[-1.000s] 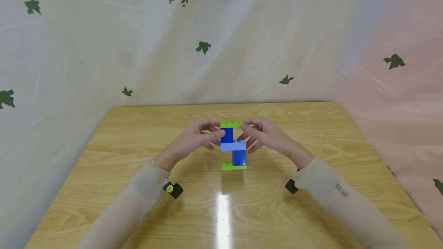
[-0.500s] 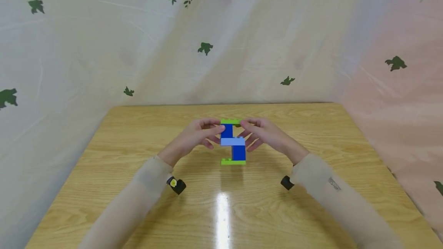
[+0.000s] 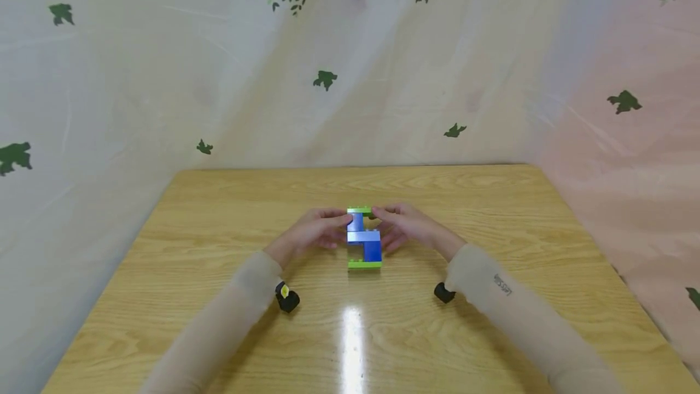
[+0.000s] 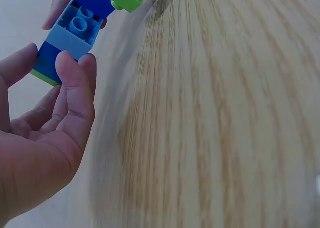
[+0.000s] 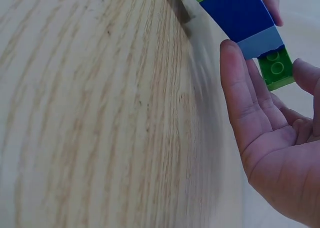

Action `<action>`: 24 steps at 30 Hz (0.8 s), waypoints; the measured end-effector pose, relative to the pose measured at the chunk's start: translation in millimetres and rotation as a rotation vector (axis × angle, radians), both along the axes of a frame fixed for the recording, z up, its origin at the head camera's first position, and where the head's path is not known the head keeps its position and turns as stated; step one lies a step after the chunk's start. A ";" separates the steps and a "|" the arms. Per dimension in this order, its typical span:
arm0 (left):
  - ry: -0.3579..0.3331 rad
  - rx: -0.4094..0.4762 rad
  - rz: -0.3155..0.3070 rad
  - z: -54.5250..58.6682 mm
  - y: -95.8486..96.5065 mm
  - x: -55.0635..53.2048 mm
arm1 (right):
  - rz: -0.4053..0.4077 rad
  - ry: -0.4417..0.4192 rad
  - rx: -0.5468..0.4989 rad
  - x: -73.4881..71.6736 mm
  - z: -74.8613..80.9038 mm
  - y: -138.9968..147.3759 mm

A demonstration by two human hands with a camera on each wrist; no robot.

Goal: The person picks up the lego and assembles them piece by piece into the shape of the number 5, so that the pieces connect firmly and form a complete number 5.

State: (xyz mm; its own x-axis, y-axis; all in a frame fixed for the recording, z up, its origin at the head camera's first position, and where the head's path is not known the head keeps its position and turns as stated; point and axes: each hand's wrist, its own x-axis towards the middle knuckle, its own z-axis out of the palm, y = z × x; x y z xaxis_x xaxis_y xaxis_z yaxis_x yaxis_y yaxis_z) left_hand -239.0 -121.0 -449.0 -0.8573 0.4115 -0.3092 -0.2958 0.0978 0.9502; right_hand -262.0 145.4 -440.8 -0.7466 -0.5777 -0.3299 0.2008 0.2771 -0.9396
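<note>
An S-shaped stack of toy building bricks [image 3: 363, 236] stands upright between both hands in the head view. It has a lime green plate at top and bottom, two dark blue bricks, and a light blue brick [image 4: 75, 31] in the middle. My left hand [image 3: 308, 231] pinches the upper dark blue brick [image 4: 47, 60] from the left, between thumb and fingers. From the right, my right hand [image 3: 407, 225] holds the stack, its thumb at the end of the top green plate [image 5: 276, 70] and a fingertip against the light blue brick. Whether the base touches the table cannot be told.
A wooden table [image 3: 219, 211] lies under both hands, with a bright light reflection at its front middle. Behind it hangs a pale cloth [image 3: 246, 96] printed with leaves and birds. A black wrist camera [image 3: 287, 299] hangs under the left sleeve, another black camera [image 3: 444, 292] under the right.
Both hands have lowered the brick stack toward the table, and it looks smaller in the head view. The forearms have drawn slightly closer together. Both hands keep their hold.
</note>
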 end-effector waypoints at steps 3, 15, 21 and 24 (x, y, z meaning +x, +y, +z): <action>0.001 -0.004 0.007 -3.3 0.2 -1.5 | -0.010 -0.006 -0.005 -0.6 -1.8 -0.9; -0.027 0.009 0.015 -7.2 -1.6 -2.7 | -0.006 -0.001 0.020 -2.3 -4.8 -2.3; -0.023 0.010 0.018 -7.2 -1.2 -1.8 | -0.033 -0.003 0.030 -4.1 -9.7 -4.0; -0.014 0.006 0.011 -7.6 -1.1 -1.0 | -0.054 -0.005 0.050 -4.7 -11.6 -5.0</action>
State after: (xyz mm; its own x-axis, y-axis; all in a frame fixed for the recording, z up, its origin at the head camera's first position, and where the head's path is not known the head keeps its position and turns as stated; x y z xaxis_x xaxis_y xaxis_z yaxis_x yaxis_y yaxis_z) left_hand -240.0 -122.0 -456.5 -0.8577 0.4036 -0.3186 -0.3099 0.0886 0.9466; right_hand -266.7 140.4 -452.5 -0.7744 -0.5193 -0.3614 0.2215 0.3125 -0.9237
